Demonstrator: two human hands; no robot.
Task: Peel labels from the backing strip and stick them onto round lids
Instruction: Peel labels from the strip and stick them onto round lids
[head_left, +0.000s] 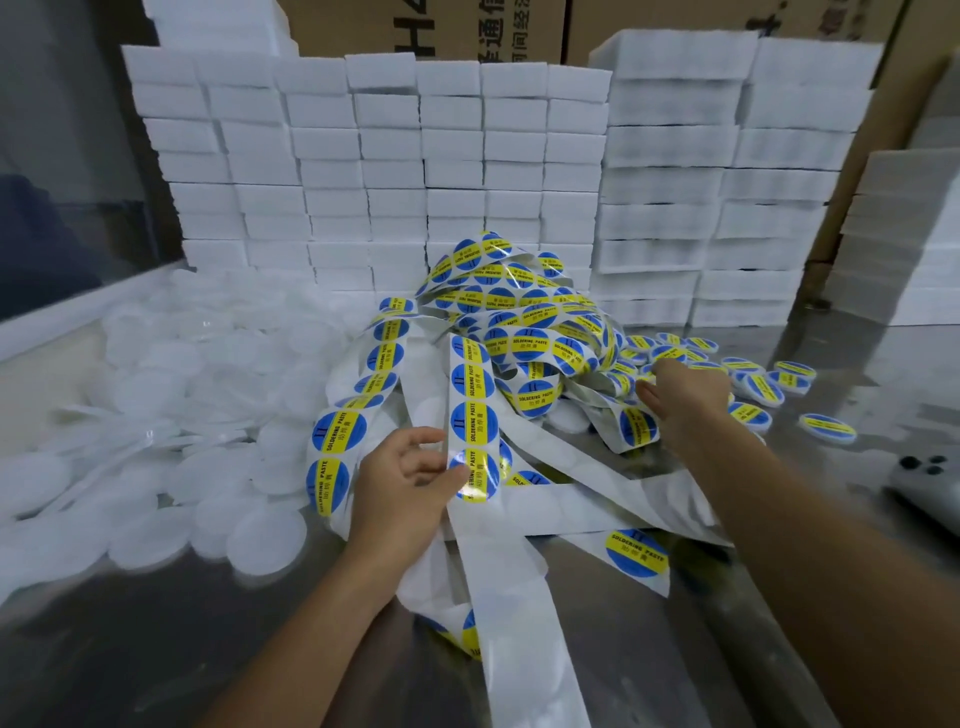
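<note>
A tangled white backing strip (511, 597) carrying round blue-and-yellow labels (474, 421) lies heaped in the middle of the metal table (810, 571). My left hand (402, 493) pinches one run of the strip, thumb on a label at its lower end. My right hand (685, 392) reaches forward and rests on the heap near the labelled lids (763, 387), fingers spread; whether it holds anything is hidden. Plain white round lids (171, 415) are piled on the left.
Stacks of white foam blocks (395, 171) wall off the back, with cardboard boxes (426, 26) behind them. More foam (898, 234) stands at the right. A grey device (930, 483) lies at the right edge. A white ledge (78, 306) borders the left.
</note>
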